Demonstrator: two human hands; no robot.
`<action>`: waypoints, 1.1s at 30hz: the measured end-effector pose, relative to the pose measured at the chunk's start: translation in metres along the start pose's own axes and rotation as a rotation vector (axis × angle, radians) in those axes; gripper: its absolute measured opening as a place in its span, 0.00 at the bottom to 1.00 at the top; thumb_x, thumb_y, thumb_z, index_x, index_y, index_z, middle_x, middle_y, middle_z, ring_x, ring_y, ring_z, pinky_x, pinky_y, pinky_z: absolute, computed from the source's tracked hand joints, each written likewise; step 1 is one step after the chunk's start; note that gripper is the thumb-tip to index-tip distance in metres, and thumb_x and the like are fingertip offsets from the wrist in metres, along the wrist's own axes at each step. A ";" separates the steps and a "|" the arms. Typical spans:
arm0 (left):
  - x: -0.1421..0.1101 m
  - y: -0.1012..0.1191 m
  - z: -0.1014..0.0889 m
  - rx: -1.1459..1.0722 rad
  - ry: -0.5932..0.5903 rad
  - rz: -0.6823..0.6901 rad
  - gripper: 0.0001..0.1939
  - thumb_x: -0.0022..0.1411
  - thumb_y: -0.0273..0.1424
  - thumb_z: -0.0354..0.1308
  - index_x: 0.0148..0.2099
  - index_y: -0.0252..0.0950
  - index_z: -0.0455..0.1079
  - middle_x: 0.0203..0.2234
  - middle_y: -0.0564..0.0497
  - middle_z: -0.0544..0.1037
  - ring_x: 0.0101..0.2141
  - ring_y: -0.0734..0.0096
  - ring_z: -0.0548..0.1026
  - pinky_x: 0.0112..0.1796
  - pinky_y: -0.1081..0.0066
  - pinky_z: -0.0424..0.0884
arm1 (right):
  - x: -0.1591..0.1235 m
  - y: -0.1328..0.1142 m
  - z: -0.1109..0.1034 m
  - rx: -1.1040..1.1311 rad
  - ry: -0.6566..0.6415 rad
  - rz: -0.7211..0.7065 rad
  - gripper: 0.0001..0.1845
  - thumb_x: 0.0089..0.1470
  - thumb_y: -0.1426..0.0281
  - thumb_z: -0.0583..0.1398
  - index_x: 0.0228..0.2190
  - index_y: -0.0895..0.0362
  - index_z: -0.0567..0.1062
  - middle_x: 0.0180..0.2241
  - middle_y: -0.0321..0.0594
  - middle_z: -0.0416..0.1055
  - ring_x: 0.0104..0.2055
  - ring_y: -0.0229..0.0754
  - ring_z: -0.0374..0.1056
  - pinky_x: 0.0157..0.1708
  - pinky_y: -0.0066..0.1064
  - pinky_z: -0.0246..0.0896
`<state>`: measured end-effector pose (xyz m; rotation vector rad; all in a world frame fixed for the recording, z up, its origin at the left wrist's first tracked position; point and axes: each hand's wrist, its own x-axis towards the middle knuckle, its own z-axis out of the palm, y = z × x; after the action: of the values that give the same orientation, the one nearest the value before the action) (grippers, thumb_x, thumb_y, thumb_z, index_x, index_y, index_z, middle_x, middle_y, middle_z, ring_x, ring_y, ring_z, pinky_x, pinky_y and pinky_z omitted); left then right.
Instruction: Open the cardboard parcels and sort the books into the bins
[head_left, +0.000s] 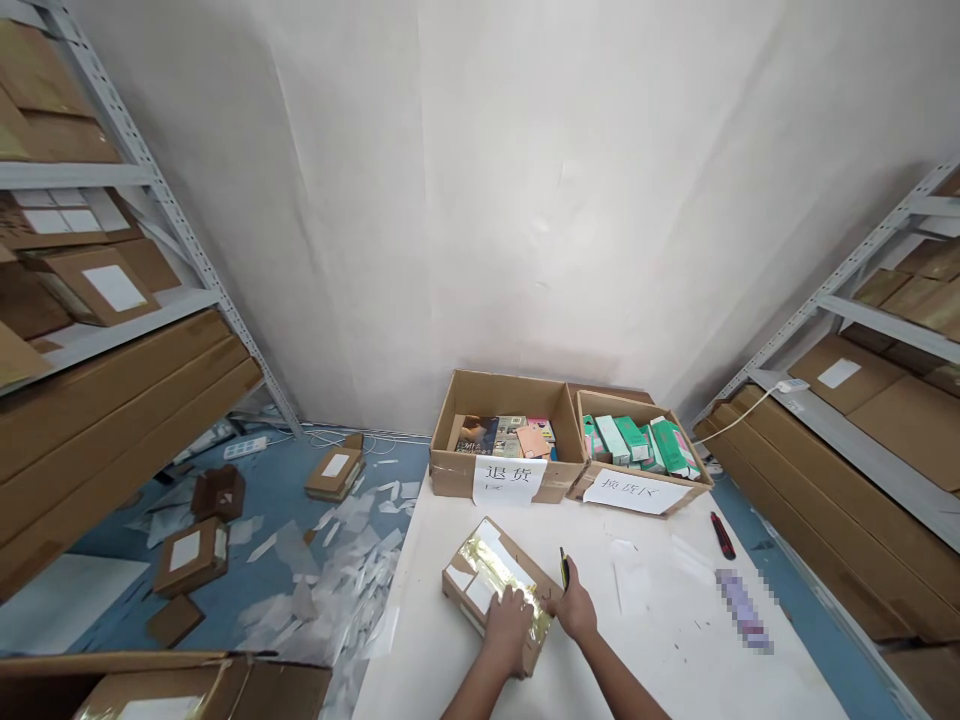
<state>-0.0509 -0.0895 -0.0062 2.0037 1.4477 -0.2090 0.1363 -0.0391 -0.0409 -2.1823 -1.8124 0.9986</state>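
A taped cardboard box (501, 580) lies at a slant on the white table, with shiny yellowish tape and white paper on its top. My left hand (508, 625) grips this box from above, its fingers bent against the taped top. At the box's right edge is my right hand (574, 605), closed around a yellow and black utility knife (564, 568) that points upward. Its fingertips are close to the box; whether they touch it I cannot tell. A second utility knife, red and black (722, 536), lies apart on the right of the table.
Behind the box stand an open carton of books (450, 476) and an open carton of green boxes (637, 500), both with handwritten paper signs. A blurred purple item (742, 610) lies at right. Paper scraps (360, 570) litter the floor at left. Shelves (180, 300) of cartons flank both sides.
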 end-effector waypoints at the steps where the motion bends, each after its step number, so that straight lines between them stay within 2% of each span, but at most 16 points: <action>1: 0.002 0.002 0.000 0.016 0.014 -0.017 0.62 0.35 0.56 0.69 0.72 0.48 0.56 0.69 0.38 0.60 0.70 0.35 0.49 0.67 0.38 0.45 | 0.001 -0.001 0.000 0.001 0.000 0.005 0.55 0.46 0.66 0.67 0.70 0.48 0.49 0.41 0.44 0.81 0.47 0.57 0.78 0.43 0.41 0.69; 5: 0.005 0.006 -0.007 0.090 0.064 0.005 0.58 0.35 0.53 0.70 0.69 0.48 0.61 0.64 0.38 0.65 0.66 0.30 0.54 0.66 0.36 0.42 | 0.006 -0.016 -0.004 -0.056 -0.017 -0.006 0.57 0.43 0.67 0.69 0.70 0.49 0.50 0.45 0.46 0.81 0.49 0.57 0.78 0.44 0.39 0.68; 9: -0.004 0.000 -0.016 0.095 0.115 0.033 0.45 0.42 0.40 0.70 0.63 0.38 0.68 0.61 0.33 0.68 0.63 0.34 0.61 0.64 0.42 0.51 | 0.005 -0.039 -0.014 -0.174 -0.023 0.025 0.55 0.48 0.70 0.67 0.71 0.53 0.48 0.46 0.49 0.80 0.49 0.53 0.77 0.44 0.36 0.66; 11: -0.009 -0.006 -0.018 0.068 0.119 0.048 0.41 0.45 0.35 0.68 0.63 0.37 0.67 0.64 0.34 0.65 0.64 0.38 0.61 0.65 0.47 0.53 | 0.000 -0.045 -0.021 -0.197 -0.045 0.027 0.55 0.49 0.69 0.68 0.71 0.54 0.47 0.48 0.49 0.79 0.50 0.53 0.77 0.45 0.34 0.66; 12: -0.010 -0.009 -0.018 0.061 0.115 0.055 0.41 0.46 0.35 0.68 0.64 0.37 0.66 0.68 0.35 0.60 0.67 0.40 0.58 0.66 0.50 0.52 | -0.003 -0.045 -0.025 -0.187 -0.052 0.013 0.55 0.50 0.68 0.68 0.71 0.54 0.47 0.50 0.49 0.78 0.50 0.52 0.76 0.45 0.34 0.65; 15: -0.006 -0.015 -0.019 0.055 0.056 0.047 0.46 0.43 0.41 0.73 0.65 0.42 0.64 0.74 0.42 0.50 0.71 0.41 0.48 0.67 0.52 0.50 | -0.018 -0.034 -0.034 -0.066 -0.048 -0.045 0.46 0.58 0.62 0.64 0.69 0.54 0.48 0.51 0.47 0.77 0.49 0.49 0.76 0.44 0.32 0.66; 18: 0.003 -0.013 -0.021 0.088 0.026 0.030 0.47 0.41 0.43 0.75 0.64 0.46 0.64 0.74 0.45 0.52 0.71 0.42 0.50 0.67 0.51 0.51 | -0.043 -0.009 -0.038 0.133 -0.065 -0.017 0.29 0.68 0.56 0.51 0.64 0.54 0.55 0.40 0.40 0.78 0.33 0.43 0.76 0.35 0.30 0.68; 20: 0.006 -0.010 -0.023 0.108 0.015 0.022 0.49 0.41 0.43 0.75 0.65 0.45 0.63 0.73 0.43 0.52 0.71 0.41 0.50 0.66 0.51 0.52 | -0.063 0.009 -0.039 0.217 -0.136 -0.019 0.22 0.70 0.56 0.47 0.59 0.53 0.61 0.33 0.34 0.77 0.26 0.39 0.73 0.31 0.27 0.67; 23: 0.008 -0.006 -0.025 0.131 0.002 0.002 0.52 0.40 0.43 0.75 0.67 0.43 0.60 0.73 0.41 0.51 0.71 0.39 0.49 0.65 0.50 0.51 | -0.088 0.027 -0.040 0.202 -0.296 -0.015 0.16 0.70 0.59 0.50 0.53 0.51 0.65 0.28 0.29 0.74 0.22 0.35 0.71 0.30 0.23 0.65; 27: 0.013 -0.005 -0.026 0.159 -0.012 -0.001 0.52 0.42 0.45 0.75 0.67 0.42 0.59 0.73 0.41 0.51 0.71 0.39 0.50 0.65 0.51 0.51 | -0.098 0.026 -0.040 0.106 -0.375 0.051 0.15 0.71 0.57 0.51 0.47 0.54 0.69 0.27 0.31 0.73 0.18 0.33 0.66 0.25 0.22 0.60; 33: 0.015 -0.002 -0.024 0.184 -0.039 -0.023 0.54 0.41 0.44 0.76 0.67 0.41 0.59 0.74 0.38 0.51 0.71 0.40 0.50 0.65 0.51 0.52 | -0.085 0.020 -0.049 0.064 -0.456 0.103 0.23 0.69 0.50 0.52 0.39 0.57 0.71 0.24 0.34 0.72 0.16 0.33 0.64 0.23 0.24 0.58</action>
<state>-0.0523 -0.0631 0.0048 2.1172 1.4732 -0.4014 0.1754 -0.1070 0.0209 -2.1553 -1.8100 1.6652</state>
